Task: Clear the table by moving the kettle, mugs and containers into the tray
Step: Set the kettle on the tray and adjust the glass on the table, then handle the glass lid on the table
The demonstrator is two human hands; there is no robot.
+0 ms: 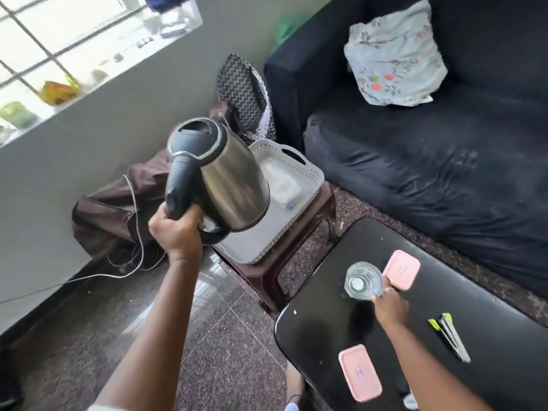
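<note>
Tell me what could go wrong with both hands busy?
The kettle hangs tilted over the tray, the left hand gripping only the handle's lower end; it could slip or spill.
A clear packet lies in the tray; the kettle might land on it.
The right hand holds the glass right beside a pink container, which it might knock.

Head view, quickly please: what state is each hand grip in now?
Left hand grip: closed on the black handle of the steel electric kettle, lifted.
Right hand grip: closed on the clear round drinking glass.
</note>
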